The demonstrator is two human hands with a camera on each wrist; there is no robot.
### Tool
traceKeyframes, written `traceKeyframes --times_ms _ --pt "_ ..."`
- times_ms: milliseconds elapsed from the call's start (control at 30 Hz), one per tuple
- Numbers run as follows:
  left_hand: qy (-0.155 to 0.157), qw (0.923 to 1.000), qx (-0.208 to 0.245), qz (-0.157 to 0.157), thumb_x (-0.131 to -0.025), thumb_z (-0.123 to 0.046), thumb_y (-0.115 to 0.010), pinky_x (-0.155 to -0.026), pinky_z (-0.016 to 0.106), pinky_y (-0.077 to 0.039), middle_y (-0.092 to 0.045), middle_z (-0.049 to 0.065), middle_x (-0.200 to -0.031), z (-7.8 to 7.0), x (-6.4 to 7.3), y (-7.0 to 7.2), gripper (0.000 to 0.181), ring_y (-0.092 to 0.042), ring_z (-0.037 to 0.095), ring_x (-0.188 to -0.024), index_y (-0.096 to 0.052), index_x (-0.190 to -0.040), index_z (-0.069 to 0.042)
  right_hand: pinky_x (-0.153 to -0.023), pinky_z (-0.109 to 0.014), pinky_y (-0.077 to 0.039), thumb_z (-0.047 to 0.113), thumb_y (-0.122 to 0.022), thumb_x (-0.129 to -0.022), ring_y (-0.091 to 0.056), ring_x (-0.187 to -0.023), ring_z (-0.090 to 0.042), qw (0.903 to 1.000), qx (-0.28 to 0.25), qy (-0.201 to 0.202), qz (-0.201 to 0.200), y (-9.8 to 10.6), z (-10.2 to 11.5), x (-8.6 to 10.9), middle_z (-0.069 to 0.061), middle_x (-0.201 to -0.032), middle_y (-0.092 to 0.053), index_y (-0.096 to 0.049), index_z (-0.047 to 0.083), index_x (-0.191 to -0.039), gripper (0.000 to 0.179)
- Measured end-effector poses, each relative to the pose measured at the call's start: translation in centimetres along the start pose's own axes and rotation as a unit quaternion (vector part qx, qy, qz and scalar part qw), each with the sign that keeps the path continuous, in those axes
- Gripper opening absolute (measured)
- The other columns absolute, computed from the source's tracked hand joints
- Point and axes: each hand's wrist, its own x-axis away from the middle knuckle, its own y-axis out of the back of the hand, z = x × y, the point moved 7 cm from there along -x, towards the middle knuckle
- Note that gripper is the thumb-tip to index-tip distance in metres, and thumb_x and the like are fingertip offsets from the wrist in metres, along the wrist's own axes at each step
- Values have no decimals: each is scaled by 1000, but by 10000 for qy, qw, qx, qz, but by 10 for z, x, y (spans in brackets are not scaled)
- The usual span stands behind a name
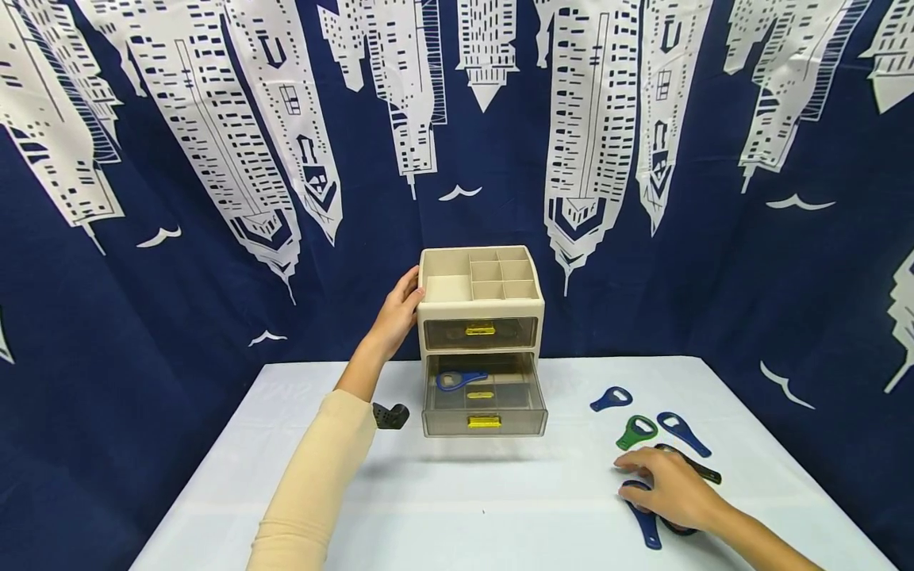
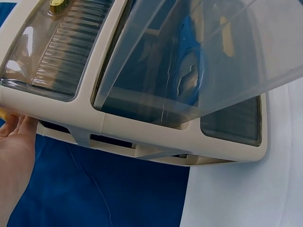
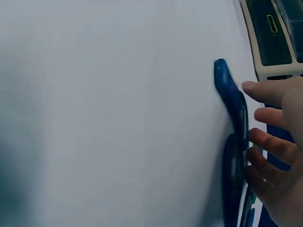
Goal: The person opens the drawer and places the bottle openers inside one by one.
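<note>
My left hand (image 1: 398,313) rests against the upper left side of a cream drawer organizer (image 1: 423,337), fingertips at its wall. The organizer's clear middle drawer (image 1: 443,424) is pulled out, and a blue bottle opener (image 1: 451,381) lies in it. At the right of the table, my right hand (image 1: 674,485) hovers with spread fingers over another blue bottle opener (image 1: 648,530). In the right wrist view, the thumb (image 3: 251,87) is right beside this blue opener (image 3: 226,80). A black opener (image 1: 703,469) lies partly under the hand, and another dark piece is mostly hidden.
Beyond the right hand lie a green bottle opener (image 1: 631,434) and two blue ones, (image 1: 605,400) and the blue opener (image 1: 689,438) farther right. Small compartments (image 1: 489,274) top the organizer, above a closed drawer (image 1: 514,333). A navy skyline-print cloth (image 1: 371,262) hangs behind the white table (image 1: 471,515).
</note>
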Motion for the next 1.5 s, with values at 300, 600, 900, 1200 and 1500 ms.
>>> traceKeyframes --times_ms 300,600,900,1200,1500 --pt "47 10000 48 -59 -114 -14 -39 -117 51 -30 -23 11 -168 -1 2 0 57 -27 27 -151 -17 -166 -12 -90 -60 -50 39 -91 -78 -63 -104 -33 9994 292 -187 77 -7 -5 7 -4 -111 -67 -78 11 -109 44" --pt "52 10000 70 -40 -114 -14 -39 -117 51 -31 -23 12 -168 0 2 -1 56 -28 27 -150 -17 -166 -12 -74 -37 -52 27 -95 -72 -58 -84 -12 9987 107 -450 -202 -8 -6 7 8 -91 -66 -79 11 -100 36" --pt "74 9999 111 -8 -114 -13 -39 -117 52 -31 -24 12 -167 0 3 -1 56 -29 27 -150 -18 -166 -12 -74 -35 -48 18 -94 -65 -57 -80 -9 9993 -76 -320 -171 -9 -2 -1 10 -87 -67 -77 15 -92 31" --pt "24 9999 114 -18 -114 -14 -39 -117 51 -31 -25 13 -167 -1 2 0 56 -30 27 -149 -19 -166 -12 -73 -31 -51 15 -92 -70 -55 -83 -12 9994 -313 -20 -177 16 14 -18 8 -91 -65 -77 9 -99 33" --pt "20 9999 105 -28 -114 -13 -39 -117 51 -31 -23 14 -167 0 1 0 56 -29 27 -149 -18 -166 -12 -71 -33 -48 11 -87 -69 -52 -78 -14 9983 -34 386 -442 56 52 -46 6 -85 -61 -77 12 -96 29"
